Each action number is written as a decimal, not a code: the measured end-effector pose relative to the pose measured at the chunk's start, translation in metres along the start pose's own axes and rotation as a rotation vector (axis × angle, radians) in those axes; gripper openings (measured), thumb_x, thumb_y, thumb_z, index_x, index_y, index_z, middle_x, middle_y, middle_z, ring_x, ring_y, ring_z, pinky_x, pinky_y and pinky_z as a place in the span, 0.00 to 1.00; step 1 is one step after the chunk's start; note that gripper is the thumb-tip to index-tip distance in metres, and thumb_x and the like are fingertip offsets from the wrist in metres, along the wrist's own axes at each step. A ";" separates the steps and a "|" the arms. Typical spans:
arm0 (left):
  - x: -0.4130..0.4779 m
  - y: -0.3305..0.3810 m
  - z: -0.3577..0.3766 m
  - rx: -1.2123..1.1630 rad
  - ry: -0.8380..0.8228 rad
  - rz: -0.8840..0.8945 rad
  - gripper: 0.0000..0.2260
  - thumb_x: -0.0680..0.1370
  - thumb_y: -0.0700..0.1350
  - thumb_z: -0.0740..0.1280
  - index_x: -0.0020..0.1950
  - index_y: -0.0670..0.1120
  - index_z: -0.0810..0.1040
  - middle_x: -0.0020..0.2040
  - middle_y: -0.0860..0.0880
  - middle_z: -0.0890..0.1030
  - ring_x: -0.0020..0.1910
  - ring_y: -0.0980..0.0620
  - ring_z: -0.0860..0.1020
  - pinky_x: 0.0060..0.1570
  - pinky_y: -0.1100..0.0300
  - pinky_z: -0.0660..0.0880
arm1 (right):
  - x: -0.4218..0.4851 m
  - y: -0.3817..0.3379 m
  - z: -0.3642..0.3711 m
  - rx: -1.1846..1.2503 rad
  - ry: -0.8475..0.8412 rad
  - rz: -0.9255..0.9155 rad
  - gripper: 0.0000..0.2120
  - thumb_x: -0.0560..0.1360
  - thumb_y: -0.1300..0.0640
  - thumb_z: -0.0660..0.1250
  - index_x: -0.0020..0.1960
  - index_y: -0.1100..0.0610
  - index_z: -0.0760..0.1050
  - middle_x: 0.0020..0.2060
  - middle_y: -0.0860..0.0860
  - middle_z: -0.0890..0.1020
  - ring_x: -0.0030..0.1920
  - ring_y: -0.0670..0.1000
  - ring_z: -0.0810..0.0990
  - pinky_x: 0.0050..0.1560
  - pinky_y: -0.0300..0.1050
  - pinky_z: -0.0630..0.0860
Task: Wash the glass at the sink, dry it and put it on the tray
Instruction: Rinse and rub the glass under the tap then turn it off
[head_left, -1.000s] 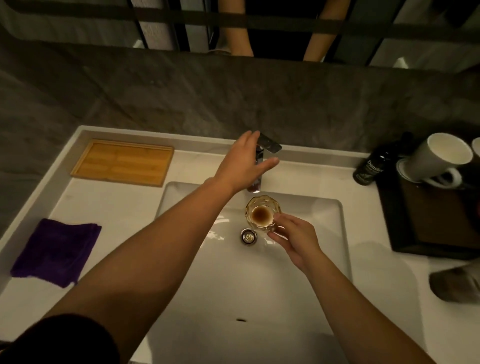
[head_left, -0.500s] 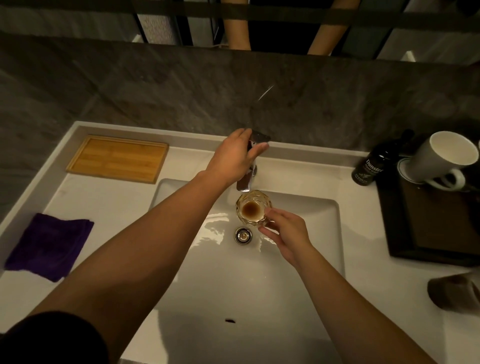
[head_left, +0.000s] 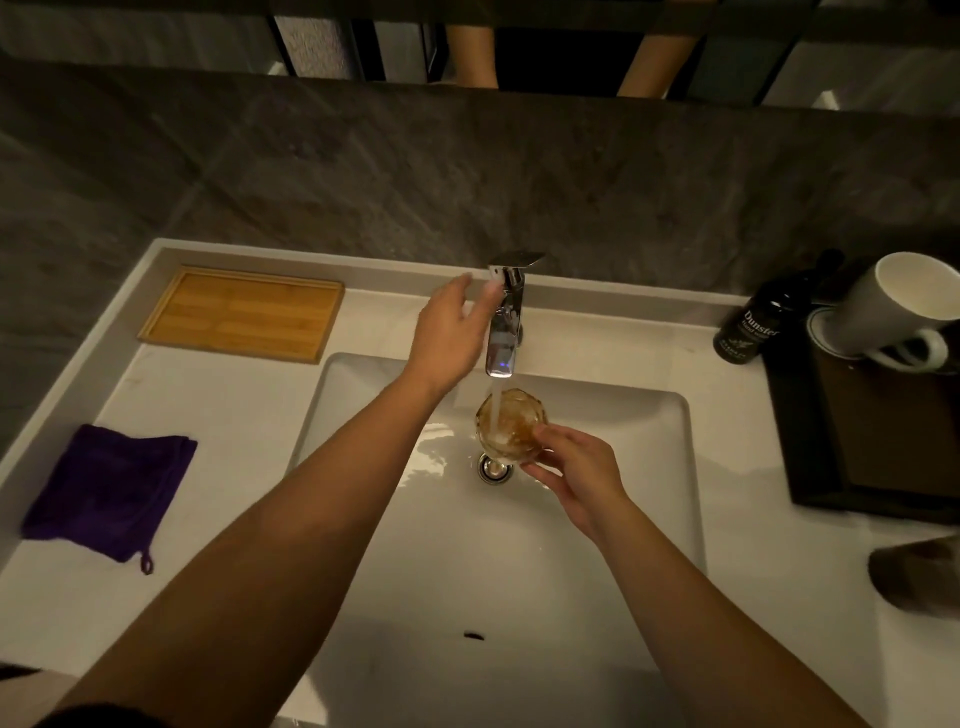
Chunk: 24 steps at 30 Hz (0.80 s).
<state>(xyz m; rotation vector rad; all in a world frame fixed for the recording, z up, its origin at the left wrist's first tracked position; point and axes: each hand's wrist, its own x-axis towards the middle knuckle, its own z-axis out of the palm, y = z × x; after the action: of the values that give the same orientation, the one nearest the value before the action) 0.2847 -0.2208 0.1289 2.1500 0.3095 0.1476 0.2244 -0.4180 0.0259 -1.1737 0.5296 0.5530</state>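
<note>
Glass (head_left: 511, 423): faceted, mouth up, held over sink basin directly under faucet spout. Brown residue inside; water stream falls into it.
Right hand (head_left: 576, 475): closed on glass; fingers wrap near/right side of wall, thumb at rim edge. Forearm enters from bottom right.
Water stream (head_left: 496, 410): running, thin column from spout tip into glass.
Faucet (head_left: 505, 317): chrome, single lever at top, mounted at rear centre of sink, spout angled toward viewer.
Left hand (head_left: 454, 332): open, fingers loosely extended, holding nothing. Sits just left of faucet body; fingertips near lever, contact w/ lever cannot be told.
Sink (head_left: 597, 571): white rectangular basin, wet sheen near drain.
Drain (head_left: 494, 469): round metal, just below glass in view, partly covered by it.
Tray (head_left: 241, 313): light wood, rectangular, on table at rear left of sink, well apart from glass.
Cloth (head_left: 106, 488): purple, folded, hang loop at near corner, on table at left, nearer viewer than tray.
Table (head_left: 208, 415): white surface round basin, raised lip at back & left.
Bottle (head_left: 750, 325): dark, white lettering, rear right.
Mug (head_left: 893, 306): white, tilted, mouth toward viewer, handle down; rests at rear of dark tray (head_left: 883, 452) on right side of table.
Wall (head_left: 467, 171): grey stone behind sink.
</note>
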 end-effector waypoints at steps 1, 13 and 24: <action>-0.014 -0.017 -0.001 -0.031 0.034 -0.045 0.18 0.83 0.60 0.59 0.61 0.51 0.81 0.61 0.43 0.84 0.58 0.47 0.80 0.57 0.51 0.75 | -0.001 0.001 -0.001 0.009 0.004 0.002 0.08 0.76 0.63 0.75 0.53 0.66 0.84 0.47 0.61 0.89 0.48 0.58 0.89 0.47 0.52 0.87; -0.093 -0.097 0.032 -0.677 -0.252 -0.549 0.11 0.84 0.46 0.66 0.61 0.41 0.83 0.56 0.38 0.86 0.53 0.40 0.86 0.47 0.52 0.85 | -0.003 0.006 0.007 -0.084 0.012 -0.030 0.07 0.76 0.63 0.74 0.52 0.66 0.85 0.46 0.62 0.89 0.47 0.59 0.89 0.45 0.51 0.86; -0.083 -0.108 0.025 -0.629 -0.262 -0.552 0.13 0.83 0.46 0.67 0.64 0.40 0.79 0.56 0.37 0.84 0.55 0.39 0.85 0.55 0.44 0.84 | -0.001 -0.002 0.017 -0.139 -0.015 -0.031 0.05 0.78 0.64 0.72 0.51 0.64 0.85 0.46 0.61 0.88 0.47 0.58 0.88 0.50 0.53 0.87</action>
<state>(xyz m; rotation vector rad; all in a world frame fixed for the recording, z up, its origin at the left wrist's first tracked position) 0.1928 -0.2061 0.0267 1.3825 0.5987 -0.3143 0.2267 -0.4030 0.0332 -1.3071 0.4655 0.5789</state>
